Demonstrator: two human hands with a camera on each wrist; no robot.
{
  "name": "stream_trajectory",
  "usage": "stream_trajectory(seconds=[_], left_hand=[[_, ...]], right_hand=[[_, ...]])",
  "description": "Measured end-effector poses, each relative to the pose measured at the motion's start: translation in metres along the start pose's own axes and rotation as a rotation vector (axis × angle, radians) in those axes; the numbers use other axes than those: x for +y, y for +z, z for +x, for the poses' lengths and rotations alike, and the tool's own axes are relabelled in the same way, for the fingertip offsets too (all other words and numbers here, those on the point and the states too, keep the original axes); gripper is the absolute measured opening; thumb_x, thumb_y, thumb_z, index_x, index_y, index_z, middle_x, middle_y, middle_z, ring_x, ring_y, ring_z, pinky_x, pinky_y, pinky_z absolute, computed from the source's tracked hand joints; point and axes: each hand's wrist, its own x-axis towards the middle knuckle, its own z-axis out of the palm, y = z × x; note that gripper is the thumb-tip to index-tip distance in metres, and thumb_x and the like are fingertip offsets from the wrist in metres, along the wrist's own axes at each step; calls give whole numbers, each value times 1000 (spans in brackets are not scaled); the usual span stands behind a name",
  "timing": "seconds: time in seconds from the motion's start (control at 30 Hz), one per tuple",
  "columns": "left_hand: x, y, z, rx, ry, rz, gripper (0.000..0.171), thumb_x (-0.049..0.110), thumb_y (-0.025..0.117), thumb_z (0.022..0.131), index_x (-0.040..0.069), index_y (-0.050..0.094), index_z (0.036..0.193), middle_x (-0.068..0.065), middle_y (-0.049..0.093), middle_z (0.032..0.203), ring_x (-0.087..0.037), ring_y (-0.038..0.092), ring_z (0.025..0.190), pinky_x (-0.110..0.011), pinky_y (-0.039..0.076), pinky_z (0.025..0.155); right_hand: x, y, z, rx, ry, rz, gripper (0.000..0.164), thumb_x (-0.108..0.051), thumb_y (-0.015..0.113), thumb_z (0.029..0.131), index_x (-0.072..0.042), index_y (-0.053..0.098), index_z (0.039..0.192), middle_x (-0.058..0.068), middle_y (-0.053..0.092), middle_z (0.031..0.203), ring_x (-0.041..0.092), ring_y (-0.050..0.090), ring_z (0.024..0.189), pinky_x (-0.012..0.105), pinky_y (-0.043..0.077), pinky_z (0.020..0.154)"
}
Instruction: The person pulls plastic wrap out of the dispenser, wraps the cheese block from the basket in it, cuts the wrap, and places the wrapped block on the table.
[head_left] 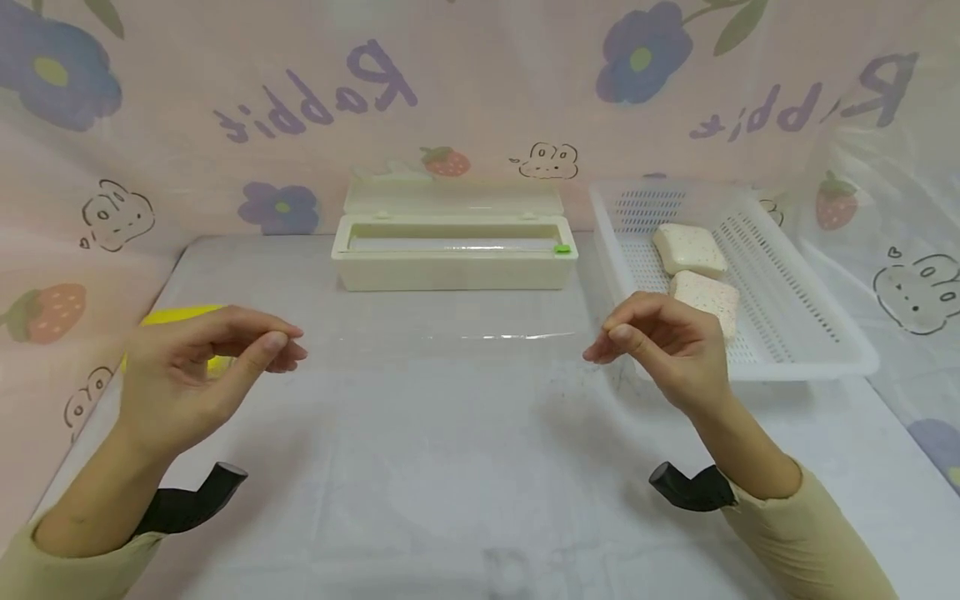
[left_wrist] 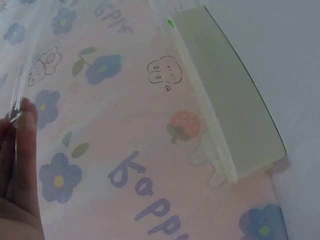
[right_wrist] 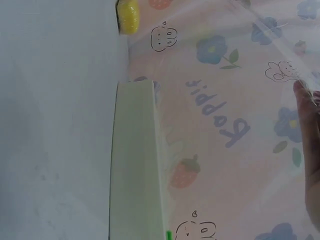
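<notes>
A sheet of clear cling film (head_left: 517, 336) stretches between both hands in front of a cream dispenser box (head_left: 454, 273). My left hand (head_left: 168, 383) pinches its left side between thumb and fingers, and my right hand (head_left: 686, 358) pinches the right side. In the left wrist view, the film (left_wrist: 22, 65) gathers into shiny folds at the fingertips. The box stands with its lid (head_left: 453, 198) raised at the back, and a roll (head_left: 420, 244) lies inside. A small green slider (head_left: 562, 249) sits at its front right corner.
At the back right stands a white perforated basket (head_left: 810, 367) holding two pale speckled blocks (head_left: 688, 250). Partly behind my left hand lies a shiny yellow thing (head_left: 176, 316). A patterned curtain (head_left: 480, 100) surrounds the white table (head_left: 420, 483).
</notes>
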Motion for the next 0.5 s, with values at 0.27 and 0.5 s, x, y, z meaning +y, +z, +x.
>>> stream_trajectory(seconds=[0.27,0.5], left_hand=[[-1,-8,-22,-209,-63,132,7,-6,66,85,-6,69,91,-4,73,87,-6,69,77,-13,54,72],[-6,-6,-40,-320,-116,226,27,-13,69,77,6,70,96,1,71,89,-5,65,79,-13,54,75]], right_hand=[[6,-9,-24,-182,49,29,8,11,59,88,14,61,94,13,68,89,21,71,81,29,59,71],[13,-12,-48,-228,146,-90,16,14,62,84,6,66,97,10,69,91,17,70,82,27,58,71]])
